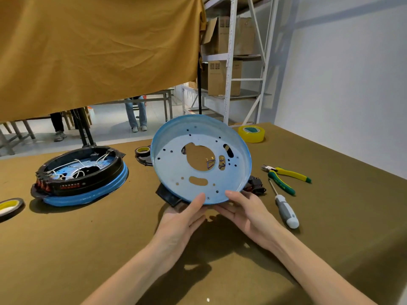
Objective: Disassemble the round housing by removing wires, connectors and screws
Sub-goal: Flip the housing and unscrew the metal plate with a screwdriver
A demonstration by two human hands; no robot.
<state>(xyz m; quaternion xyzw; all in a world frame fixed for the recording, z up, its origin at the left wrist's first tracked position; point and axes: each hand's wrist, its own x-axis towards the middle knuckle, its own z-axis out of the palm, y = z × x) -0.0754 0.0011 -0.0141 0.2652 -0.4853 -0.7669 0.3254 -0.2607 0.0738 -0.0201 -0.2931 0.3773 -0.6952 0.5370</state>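
Slippage is your main risk: you are holding the blue shell (199, 164) tilted up off the table (88, 249) by its near rim only, left hand (182, 219) and right hand (244, 212) each clasping that edge with the thumb inside the dish and the fingers behind, so most of its weight hangs beyond your grip and a loosened pinch would probably let it tip away. Thin sheet-metal rim and punched holes look sharp enough to nick a thumb if it twists. Small wires (210, 164) showing through the big hole may snag when you set it down. Black parts (255, 183) lie just behind the shell, pliers (286, 172) and screwdriver (285, 208) near on your right, tape (251, 133) beyond, and the second housing (81, 177) well apart on the left. Bare cloth lies between and under your forearms, so that is where I'd lower it.
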